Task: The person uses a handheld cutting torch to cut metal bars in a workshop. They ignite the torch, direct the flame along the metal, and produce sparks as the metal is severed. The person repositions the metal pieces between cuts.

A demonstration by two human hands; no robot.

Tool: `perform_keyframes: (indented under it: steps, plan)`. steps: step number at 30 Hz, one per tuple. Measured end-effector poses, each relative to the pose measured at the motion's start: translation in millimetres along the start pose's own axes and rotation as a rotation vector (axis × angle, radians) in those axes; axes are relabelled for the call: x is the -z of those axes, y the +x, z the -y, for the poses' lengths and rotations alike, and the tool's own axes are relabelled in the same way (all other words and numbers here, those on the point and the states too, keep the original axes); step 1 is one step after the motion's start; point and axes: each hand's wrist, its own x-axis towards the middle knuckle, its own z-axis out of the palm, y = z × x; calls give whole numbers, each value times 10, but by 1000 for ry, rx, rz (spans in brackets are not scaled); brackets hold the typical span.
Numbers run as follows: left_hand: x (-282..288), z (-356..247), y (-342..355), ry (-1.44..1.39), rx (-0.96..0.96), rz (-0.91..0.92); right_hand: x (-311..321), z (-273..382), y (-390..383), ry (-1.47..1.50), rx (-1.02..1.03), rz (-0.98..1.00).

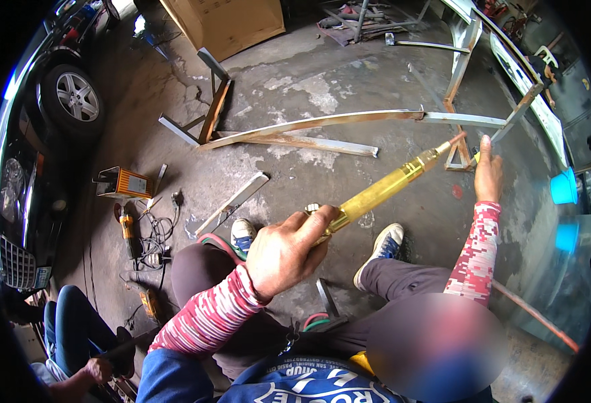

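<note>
In my left hand (289, 252), closed round its back end, is a yellow torch (376, 195) with a brass neck and a thin copper-coloured tip. The torch slants up and to the right, its tip in front of the rusty steel frame (322, 122) as seen from here. My right hand (488, 176) is raised near the frame's right part, thumb up and fingers curled. A small yellow bit shows beside those fingers; what they hold is mostly hidden. The torch tip and my right hand are apart.
On the floor at left are an orange box-shaped machine (124, 183), a yellow angle grinder (128, 232), a second yellow power tool (150, 303) and tangled cords. A loose steel bar (234, 201) lies ahead. A car (30, 174), cardboard box (225, 23), blue bucket (564, 186) and seated person (77, 329) surround me.
</note>
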Motion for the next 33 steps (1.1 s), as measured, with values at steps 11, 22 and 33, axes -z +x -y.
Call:
perform_keyframes:
  steps: [11,22,33]
  plan:
    - [-16,-2,-17,170,-15,44,-65,-134,123,-209,20,43]
    - [-63,57,21,-182,251,-123,70,-199,158,61,43,-45]
    - [-67,77,64,-138,153,-20,-143,-511,316,124,93,-75]
